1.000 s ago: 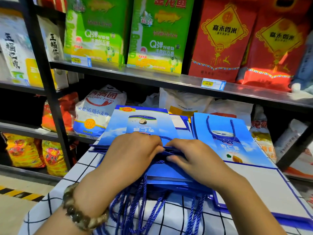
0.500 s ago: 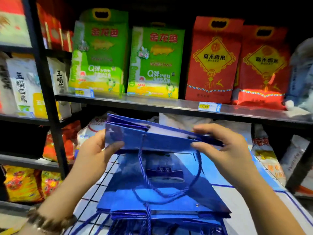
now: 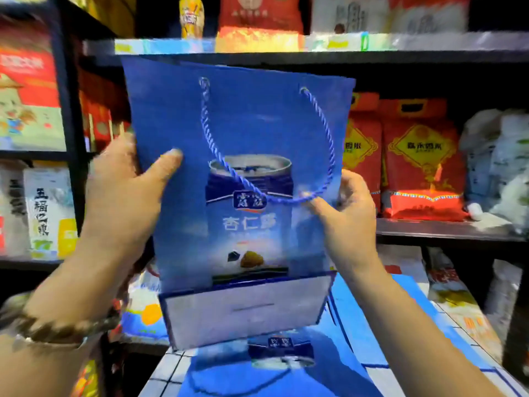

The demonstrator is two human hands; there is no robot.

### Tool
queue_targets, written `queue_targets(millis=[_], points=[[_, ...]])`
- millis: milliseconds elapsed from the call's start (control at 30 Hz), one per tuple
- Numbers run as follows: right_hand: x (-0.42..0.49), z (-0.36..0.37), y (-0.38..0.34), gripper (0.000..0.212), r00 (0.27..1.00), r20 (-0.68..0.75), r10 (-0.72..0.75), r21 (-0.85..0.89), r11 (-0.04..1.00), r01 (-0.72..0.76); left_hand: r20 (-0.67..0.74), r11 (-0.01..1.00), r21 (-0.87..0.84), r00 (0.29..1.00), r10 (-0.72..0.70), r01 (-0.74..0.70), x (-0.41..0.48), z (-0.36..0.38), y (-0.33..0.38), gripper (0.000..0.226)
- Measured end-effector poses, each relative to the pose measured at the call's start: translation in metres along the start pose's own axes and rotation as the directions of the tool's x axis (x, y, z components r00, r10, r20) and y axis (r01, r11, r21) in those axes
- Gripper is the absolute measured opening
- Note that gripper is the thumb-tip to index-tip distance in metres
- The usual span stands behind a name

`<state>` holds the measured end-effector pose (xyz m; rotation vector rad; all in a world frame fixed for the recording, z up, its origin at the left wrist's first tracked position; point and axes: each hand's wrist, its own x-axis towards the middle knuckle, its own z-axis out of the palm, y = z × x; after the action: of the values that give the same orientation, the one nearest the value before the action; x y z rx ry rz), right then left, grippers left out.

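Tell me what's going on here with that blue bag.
A person is holding up a flat blue paper bag in front of stocked shop shelves. The left hand holds its left edge, thumb on the printed front; the right hand pinches the right edge. The rope handle hangs down the front, and the folded bottom is flipped up. More flat blue bags lie on the table below.

This is a shop, a grocery it seems. Dark metal shelves [image 3: 429,229] carry many sealed red rice bags [image 3: 423,167] and white sacks [image 3: 43,207] in rows, with coloured label strips [image 3: 337,43] on one shelf edge. The blue paper bag [image 3: 177,116] shows a printed drink can.
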<state>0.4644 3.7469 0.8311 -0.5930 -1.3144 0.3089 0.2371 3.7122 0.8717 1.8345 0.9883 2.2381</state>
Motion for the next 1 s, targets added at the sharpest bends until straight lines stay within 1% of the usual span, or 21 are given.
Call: queue_targets(millis=[33,100,167,233,300,367,400,467,500,567,633,667,700,767,833,900,967,1000], points=[[0.008,-0.003,-0.01,0.034,0.999,-0.014,-0.05,-0.035,0.998,0.05,-0.012,0.999,0.042,1.0,0.022,-0.021,0.012,0.001,0.004,0.027],[0.024,-0.016,-0.021,0.036,0.999,0.016,-0.051,-0.129,0.99,0.053,0.007,0.997,0.072,1.0,0.01,-0.01,0.028,0.013,0.001,0.049],[0.032,-0.036,-0.018,0.045,0.996,0.071,0.051,-0.252,0.967,-0.032,0.07,0.996,0.069,0.996,-0.056,0.051,0.03,0.036,-0.005,0.062],[0.03,-0.061,-0.007,0.055,0.98,0.1,0.174,-0.374,0.919,-0.125,0.171,0.991,0.027,0.976,-0.134,0.131,0.019,0.064,-0.013,0.071],[0.02,-0.087,0.006,0.05,0.959,0.085,0.27,-0.504,0.842,-0.193,0.286,0.98,0.049,0.938,-0.198,0.192,-0.001,0.093,-0.026,0.079],[0.01,-0.118,0.017,0.044,0.946,0.05,0.319,-0.624,0.75,-0.22,0.41,0.962,0.152,0.871,-0.27,0.227,-0.025,0.124,-0.038,0.092],[0.006,-0.133,0.021,0.044,0.94,0.028,0.341,-0.683,0.693,-0.231,0.475,0.954,0.189,0.829,-0.295,0.232,-0.036,0.14,-0.042,0.094],[0.002,-0.161,0.028,0.048,0.926,-0.02,0.377,-0.775,0.579,-0.253,0.576,0.938,0.225,0.741,-0.346,0.263,-0.056,0.172,-0.05,0.091],[0.0,-0.174,0.033,0.049,0.915,-0.042,0.401,-0.811,0.521,-0.265,0.604,0.928,0.244,0.705,-0.371,0.28,-0.065,0.188,-0.054,0.086],[-0.003,-0.198,0.044,0.051,0.877,-0.099,0.471,-0.88,0.371,-0.298,0.639,0.906,0.308,0.642,-0.423,0.29,-0.084,0.217,-0.058,0.077],[-0.01,-0.218,0.059,0.05,0.827,-0.136,0.545,-0.927,0.224,-0.3,0.675,0.885,0.386,0.575,-0.463,0.259,-0.105,0.241,-0.067,0.081],[-0.015,-0.225,0.068,0.048,0.798,-0.143,0.585,-0.943,0.165,-0.29,0.689,0.874,0.424,0.541,-0.483,0.24,-0.115,0.249,-0.073,0.084],[-0.02,-0.229,0.077,0.046,0.78,-0.141,0.61,-0.954,0.128,-0.272,0.696,0.86,0.461,0.512,-0.504,0.22,-0.124,0.256,-0.08,0.086],[-0.03,-0.235,0.094,0.042,0.751,-0.131,0.647,-0.961,0.103,-0.256,0.692,0.826,0.545,0.479,-0.54,0.143,-0.138,0.267,-0.09,0.084],[-0.039,-0.238,0.111,0.05,0.754,-0.133,0.643,-0.961,0.101,-0.256,0.681,0.802,0.59,0.476,-0.556,0.093,-0.147,0.274,-0.097,0.072],[-0.047,-0.24,0.127,0.05,0.734,-0.143,0.664,-0.96,0.088,-0.266,0.676,0.778,0.625,0.453,-0.581,0.065,-0.155,0.278,-0.103,0.065],[-0.056,-0.238,0.143,0.046,0.672,-0.153,0.724,-0.952,0.075,-0.297,0.67,0.74,0.673,0.419,-0.613,0.005,-0.164,0.28,-0.112,0.064],[-0.059,-0.238,0.149,0.046,0.656,-0.158,0.738,-0.945,0.079,-0.316,0.667,0.727,0.687,0.414,-0.619,-0.019,-0.168,0.28,-0.115,0.062]])
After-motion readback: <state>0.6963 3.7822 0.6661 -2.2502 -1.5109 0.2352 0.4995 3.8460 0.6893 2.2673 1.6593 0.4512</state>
